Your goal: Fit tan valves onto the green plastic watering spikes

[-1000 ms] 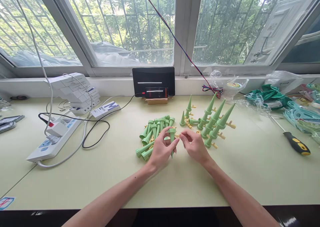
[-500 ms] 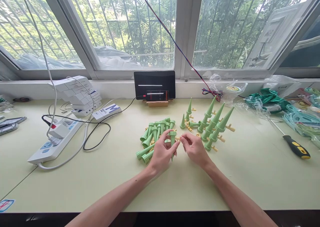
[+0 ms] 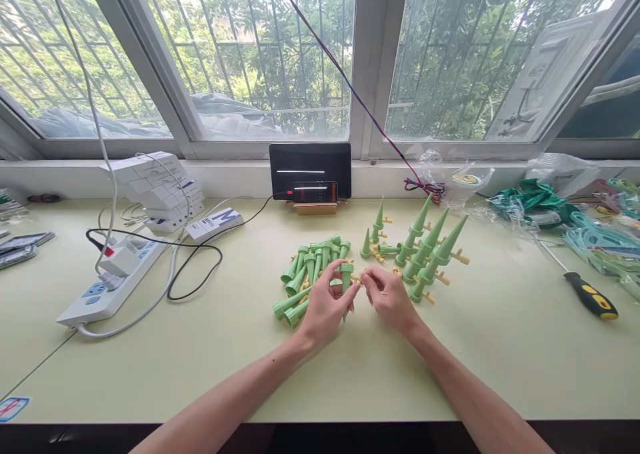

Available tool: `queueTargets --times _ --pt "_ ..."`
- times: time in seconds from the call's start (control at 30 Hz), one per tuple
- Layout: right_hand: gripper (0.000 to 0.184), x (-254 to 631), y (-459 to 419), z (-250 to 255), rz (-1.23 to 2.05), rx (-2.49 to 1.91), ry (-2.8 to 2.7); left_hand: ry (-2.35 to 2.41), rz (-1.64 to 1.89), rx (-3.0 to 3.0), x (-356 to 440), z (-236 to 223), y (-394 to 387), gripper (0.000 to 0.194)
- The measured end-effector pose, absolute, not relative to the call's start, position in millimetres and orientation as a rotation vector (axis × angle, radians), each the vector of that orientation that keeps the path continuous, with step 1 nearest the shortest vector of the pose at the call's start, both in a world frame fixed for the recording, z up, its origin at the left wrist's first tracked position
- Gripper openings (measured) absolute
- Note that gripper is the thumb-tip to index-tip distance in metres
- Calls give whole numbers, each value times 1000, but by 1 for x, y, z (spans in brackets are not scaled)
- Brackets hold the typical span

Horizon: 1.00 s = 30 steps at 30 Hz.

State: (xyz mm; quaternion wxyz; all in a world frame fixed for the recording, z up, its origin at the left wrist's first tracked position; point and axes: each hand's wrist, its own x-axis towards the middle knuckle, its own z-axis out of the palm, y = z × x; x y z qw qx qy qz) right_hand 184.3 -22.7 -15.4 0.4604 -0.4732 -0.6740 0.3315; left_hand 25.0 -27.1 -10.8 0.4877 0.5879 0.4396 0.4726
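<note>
My left hand is wrapped round a green plastic watering spike, its wide cap up and its point down. A small yellow valve juts from the spike's right side. Thumb and fingers of my right hand pinch at the valve's outer end, and the fingertips hide part of it. Left of the hands lies a loose pile of green spikes with yellow bits among them. To the right, stacked green spikes stand points up, with yellow valves sticking out sideways.
A phone leans before a dark tablet at the windowsill. A white power strip, cables and a stack of white boxes occupy the left. On the right lie a screwdriver and plastic bags.
The camera view has shifted very slightly. Both hands keep nearly the same place and grip on the spike and its valve.
</note>
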Motion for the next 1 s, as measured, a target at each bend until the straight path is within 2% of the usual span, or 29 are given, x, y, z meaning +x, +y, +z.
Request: queueTargets --times 0.5,0.67,0.87,1.0 --pt "36 183 -23 -14 844 -1176 -1645 1076 1151 1440 24 -10 -27 50" --pt "41 182 -21 -15 838 -1185 -1618 1064 1127 1430 23 -8 -27 53" --pt "31 183 -19 -18 900 -1124 -1512 1060 1071 1462 24 -10 -30 58" --pt "31 183 -19 -18 914 -1102 -1537 1078 1013 1518 25 -10 -32 55"
